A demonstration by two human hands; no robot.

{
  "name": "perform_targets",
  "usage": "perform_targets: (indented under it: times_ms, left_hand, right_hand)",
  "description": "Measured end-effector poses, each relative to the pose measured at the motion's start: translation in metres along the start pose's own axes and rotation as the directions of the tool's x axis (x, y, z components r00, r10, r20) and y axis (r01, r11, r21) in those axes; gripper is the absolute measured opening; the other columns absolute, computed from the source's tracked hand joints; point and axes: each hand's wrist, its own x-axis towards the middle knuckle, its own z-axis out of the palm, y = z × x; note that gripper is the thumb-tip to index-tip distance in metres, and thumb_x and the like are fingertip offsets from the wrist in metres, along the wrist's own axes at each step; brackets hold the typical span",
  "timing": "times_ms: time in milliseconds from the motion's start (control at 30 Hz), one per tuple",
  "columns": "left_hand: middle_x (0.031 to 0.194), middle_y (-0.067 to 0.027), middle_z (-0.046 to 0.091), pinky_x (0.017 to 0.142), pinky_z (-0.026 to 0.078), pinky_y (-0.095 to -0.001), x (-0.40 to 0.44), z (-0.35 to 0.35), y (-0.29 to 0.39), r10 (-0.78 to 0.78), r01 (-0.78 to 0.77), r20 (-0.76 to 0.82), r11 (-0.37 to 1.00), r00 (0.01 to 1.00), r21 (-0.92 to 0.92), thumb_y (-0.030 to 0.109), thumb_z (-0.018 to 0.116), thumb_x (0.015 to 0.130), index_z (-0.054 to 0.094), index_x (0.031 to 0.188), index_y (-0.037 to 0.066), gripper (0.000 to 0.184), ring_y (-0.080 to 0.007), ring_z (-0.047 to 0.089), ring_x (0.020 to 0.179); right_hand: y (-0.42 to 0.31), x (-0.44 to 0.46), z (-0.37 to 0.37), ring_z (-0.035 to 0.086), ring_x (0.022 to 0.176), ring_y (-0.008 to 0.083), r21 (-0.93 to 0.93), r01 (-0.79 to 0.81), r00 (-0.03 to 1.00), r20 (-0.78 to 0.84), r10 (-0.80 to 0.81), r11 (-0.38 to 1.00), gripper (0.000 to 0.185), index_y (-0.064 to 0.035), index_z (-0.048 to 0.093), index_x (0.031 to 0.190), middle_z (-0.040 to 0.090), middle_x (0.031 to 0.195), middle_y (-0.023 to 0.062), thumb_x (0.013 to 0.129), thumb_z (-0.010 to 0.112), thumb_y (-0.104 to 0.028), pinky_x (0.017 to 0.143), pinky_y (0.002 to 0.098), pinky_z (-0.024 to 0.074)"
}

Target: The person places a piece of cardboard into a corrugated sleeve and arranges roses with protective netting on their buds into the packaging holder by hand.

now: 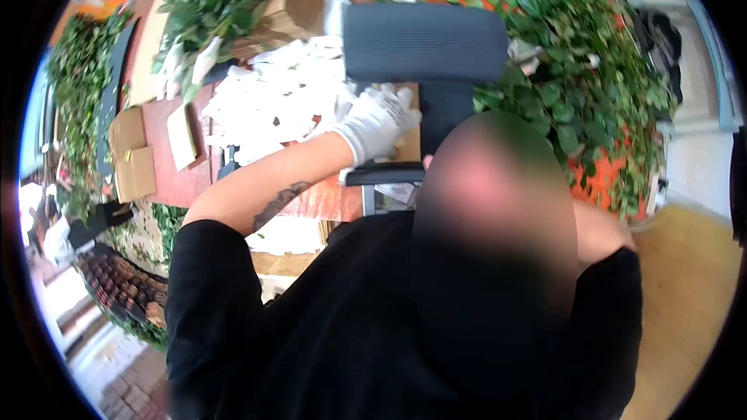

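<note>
Clock: centred on the gloved L hand, 12 = away from wearer.
L hand (381, 120): palm-down over the brown board (409, 146), fingers bent & slightly apart; can't tell if they pinch anything. Prob. resting there to steady it.
R hand: hidden, grip can't be told; only the R sleeve (611, 303) shows, approx. 4 o'c.
Brown board: directly under L hand, on the black stand (447, 113), which prob. gives it firm backing.
Ribbed panel (424, 43): 1 o'c., dark.
White pieces (268, 97): loose heap, 9–10 o'c., prob. kept near for easy reach.
Leafy stems (560, 105): big pile at 3 o'c.; more at 11, some w/ white wraps.
Tabletop (177, 187): reddish, 8 o'c.
Carton (132, 155): brown, 9 o'c., table's edge.
Room: tan floor (677, 288) at 4 o'c., bluish frame (712, 70) at 3, brick paving (128, 389) at 7–8.
</note>
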Motion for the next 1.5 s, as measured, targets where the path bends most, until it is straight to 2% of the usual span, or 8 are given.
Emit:
perform_targets:
  times_ms: [100, 333, 600, 667, 867, 1067, 1233, 1500]
  left_hand:
    - [0.104, -0.0186, 0.057, 0.076, 0.047, -0.0462, 0.010, 0.038, 0.000, -0.072, 0.043, -0.494, 0.997, 0.867, -0.070, 0.021, 0.067, 0.064, 0.065, 0.098, 0.008, 0.036, -0.0357, 0.057, 0.097]
    - [0.110, -0.0138, 0.055, 0.087, 0.042, -0.0437, 0.004, 0.031, 0.000, -0.053, 0.044, -0.190, 0.998, 0.980, -0.048, 0.023, 0.065, 0.070, 0.063, 0.104, 0.013, 0.036, -0.0309, 0.054, 0.105]
    - [0.120, -0.0111, 0.054, 0.091, 0.041, -0.0379, -0.002, 0.043, -0.014, -0.055, 0.014, -0.291, 0.990, 0.955, -0.140, 0.028, 0.055, 0.081, 0.067, 0.096, 0.014, 0.024, -0.0256, 0.052, 0.111]
    - [0.120, -0.0073, 0.055, 0.091, 0.041, -0.0375, -0.013, 0.038, -0.024, 0.045, -0.088, -0.205, 0.974, 0.978, -0.207, 0.025, 0.062, 0.076, 0.065, 0.108, 0.014, 0.033, -0.0261, 0.051, 0.113]
    - [0.089, -0.0140, 0.063, 0.075, 0.047, -0.0355, -0.183, 0.017, -0.101, -0.211, -0.451, -0.532, 0.334, 0.820, -0.827, 0.026, 0.059, 0.079, 0.063, 0.096, 0.003, 0.030, -0.0266, 0.060, 0.082]
    - [0.105, -0.0134, 0.061, 0.087, 0.044, -0.0405, -0.221, 0.038, -0.191, -0.695, 0.104, -0.719, 0.715, 0.001, -0.691, 0.014, 0.065, 0.075, 0.061, 0.110, 0.007, 0.036, -0.0311, 0.057, 0.099]
    - [0.113, -0.0148, 0.057, 0.094, 0.037, -0.0412, -0.188, 0.031, -0.199, -0.637, 0.315, -0.722, 0.767, 0.271, -0.558, 0.038, 0.068, 0.073, 0.050, 0.126, 0.009, 0.064, -0.0309, 0.053, 0.106]
    - [0.093, -0.0013, 0.062, 0.071, 0.045, -0.0231, -0.150, 0.015, -0.196, -0.756, -0.561, -0.490, 0.199, 0.433, -0.803, 0.017, 0.064, 0.083, 0.055, 0.118, 0.003, 0.038, -0.0068, 0.055, 0.080]
  right_hand:
    - [0.003, 0.001, -0.003, 0.050, 0.073, 0.0200, 0.178, -0.069, 0.998, 0.007, 0.069, 0.982, 0.025, -0.0067, 0.053, 0.100, 0.047, 0.074, 0.0037, 0.077, 0.053, -0.017, 0.061, 0.0362, 0.0365]
    - [0.023, 0.045, -0.118, 0.053, 0.086, 0.0230, 0.166, 0.040, 0.830, 0.544, -0.125, 0.985, 0.055, -0.0040, 0.051, 0.118, 0.053, 0.091, 0.0081, 0.076, 0.062, -0.038, 0.074, 0.0359, 0.0408]
    - [0.041, 0.307, -0.175, 0.048, 0.112, 0.0289, -0.126, 0.446, 0.809, -0.368, -0.459, 0.886, 0.054, -0.0108, 0.051, 0.121, 0.049, 0.120, 0.0107, 0.072, 0.068, -0.027, 0.100, 0.0407, 0.0360]
    - [0.040, 0.362, -0.166, 0.053, 0.106, 0.0284, -0.148, 0.366, 0.912, -0.141, -0.386, 0.919, 0.046, -0.0106, 0.057, 0.115, 0.056, 0.111, 0.0108, 0.071, 0.066, -0.022, 0.097, 0.0395, 0.0391]
    - [0.072, 0.390, -0.148, 0.054, 0.104, 0.0315, -0.100, 0.235, 0.972, 0.043, -0.231, 0.967, 0.044, -0.0103, 0.061, 0.105, 0.058, 0.107, 0.0159, 0.065, 0.068, -0.027, 0.091, 0.0374, 0.0424]
    - [0.085, 0.372, -0.116, 0.052, 0.106, 0.0287, -0.258, 0.198, 0.934, -0.243, -0.262, 0.946, 0.034, -0.0123, 0.059, 0.102, 0.057, 0.109, 0.0124, 0.071, 0.063, -0.026, 0.093, 0.0391, 0.0388]
    - [0.104, 0.360, -0.134, 0.049, 0.112, 0.0311, -0.065, 0.171, 0.906, -0.382, -0.183, 0.983, 0.038, -0.0090, 0.056, 0.108, 0.055, 0.115, 0.0134, 0.072, 0.065, -0.018, 0.101, 0.0421, 0.0348]
    - [0.093, 0.359, -0.104, 0.043, 0.120, 0.0296, -0.094, 0.239, 0.942, -0.221, -0.254, 0.967, 0.067, -0.0023, 0.046, 0.125, 0.049, 0.122, 0.0165, 0.073, 0.067, -0.038, 0.107, 0.0433, 0.0275]
